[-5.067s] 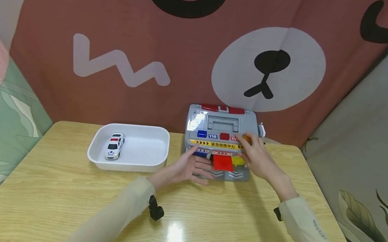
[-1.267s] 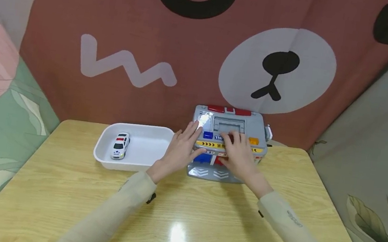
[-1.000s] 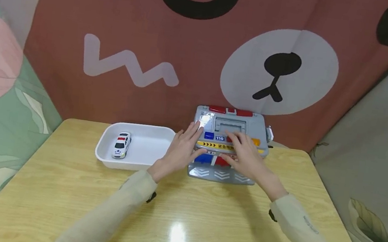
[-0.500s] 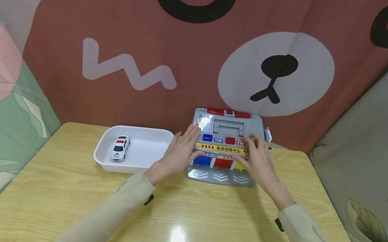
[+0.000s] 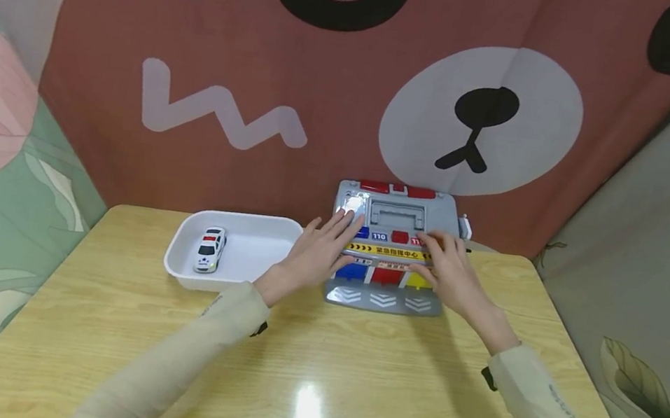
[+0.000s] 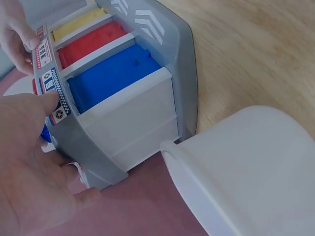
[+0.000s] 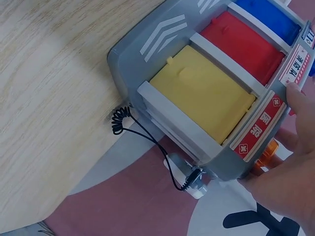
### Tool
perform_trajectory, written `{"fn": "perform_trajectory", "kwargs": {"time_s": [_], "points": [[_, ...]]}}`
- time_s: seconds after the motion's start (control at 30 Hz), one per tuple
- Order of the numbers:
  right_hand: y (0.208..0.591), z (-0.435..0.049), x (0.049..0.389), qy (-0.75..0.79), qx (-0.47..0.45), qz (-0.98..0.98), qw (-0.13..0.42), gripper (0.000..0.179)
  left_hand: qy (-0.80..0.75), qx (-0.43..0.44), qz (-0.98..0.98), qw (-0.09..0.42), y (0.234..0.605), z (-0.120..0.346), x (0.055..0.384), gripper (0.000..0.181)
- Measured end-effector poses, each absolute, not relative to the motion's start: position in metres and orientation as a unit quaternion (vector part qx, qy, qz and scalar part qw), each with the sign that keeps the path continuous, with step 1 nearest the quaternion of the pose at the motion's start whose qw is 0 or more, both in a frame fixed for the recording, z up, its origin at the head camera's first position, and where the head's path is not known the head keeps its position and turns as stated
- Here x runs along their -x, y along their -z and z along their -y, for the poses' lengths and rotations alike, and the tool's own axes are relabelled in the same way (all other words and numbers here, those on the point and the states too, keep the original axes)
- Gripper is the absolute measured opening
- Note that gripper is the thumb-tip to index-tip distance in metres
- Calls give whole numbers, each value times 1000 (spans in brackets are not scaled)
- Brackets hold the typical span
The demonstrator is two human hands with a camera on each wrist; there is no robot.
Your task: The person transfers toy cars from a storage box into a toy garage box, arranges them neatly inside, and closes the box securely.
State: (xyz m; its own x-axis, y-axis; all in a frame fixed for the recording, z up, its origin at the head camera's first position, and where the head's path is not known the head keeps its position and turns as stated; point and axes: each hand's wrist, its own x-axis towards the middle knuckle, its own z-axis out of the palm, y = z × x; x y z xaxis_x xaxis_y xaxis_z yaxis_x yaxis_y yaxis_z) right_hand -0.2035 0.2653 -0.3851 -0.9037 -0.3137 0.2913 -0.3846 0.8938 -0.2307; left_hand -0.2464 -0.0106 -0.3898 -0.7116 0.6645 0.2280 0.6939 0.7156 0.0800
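On one gray toy station, two hands touch near three coloured panels.

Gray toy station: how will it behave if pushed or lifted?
The toy station is probably stiff: it looks like molded plastic. Its base juts out in front, so a low push from behind will likely slide it rather than tip it. The white handset at its side has a coiled black cord that might snag during a lift.
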Motion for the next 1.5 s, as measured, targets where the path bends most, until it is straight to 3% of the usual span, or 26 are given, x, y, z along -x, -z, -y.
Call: {"fn": "perform_trajectory", "kwargs": {"time_s": [0.53, 1.13, 1.5], "points": [[385, -267, 205, -213, -177, 952, 130, 62, 34, 369, 925, 89, 386, 10, 247, 69], [384, -265, 203, -225, -166, 952, 123, 61, -35, 368, 920, 133, 385, 12, 249, 69], [386, -267, 205, -215, -168, 954, 125, 61, 32, 359, 924, 126, 401, 12, 249, 70]]}}
